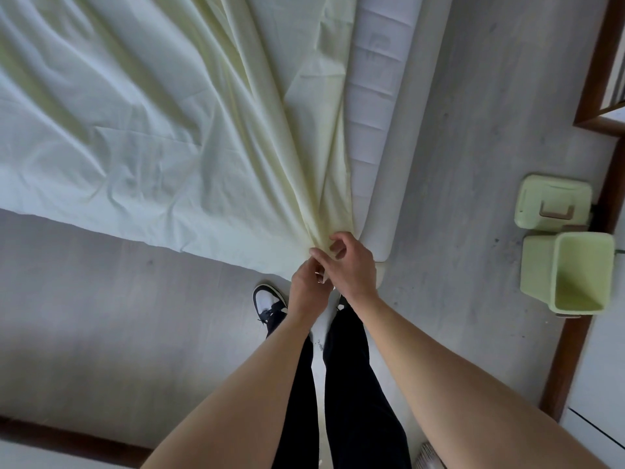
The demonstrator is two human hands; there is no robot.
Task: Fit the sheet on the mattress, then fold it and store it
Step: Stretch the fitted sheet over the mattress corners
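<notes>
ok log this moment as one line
step: fitting corner | left hand: pinching sheet | right hand: pinching sheet | mattress right side: uncovered

Sheet (152,106) pale yellow; mattress (375,106) white, quilted bands; bins (571,272) light green; floor (101,316) grey; trousers (351,384) black; shoe (269,304) black-white.

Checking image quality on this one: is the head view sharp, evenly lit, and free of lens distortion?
Head view: sharp on both hands, left hand and right hand, gathering the sheet; soft daylight, brighter at the upper left of the sheet, dimmer on the floor lower left; no harsh glare; strong wide-angle bending curves the mattress edge and stretches the forearms.
</notes>
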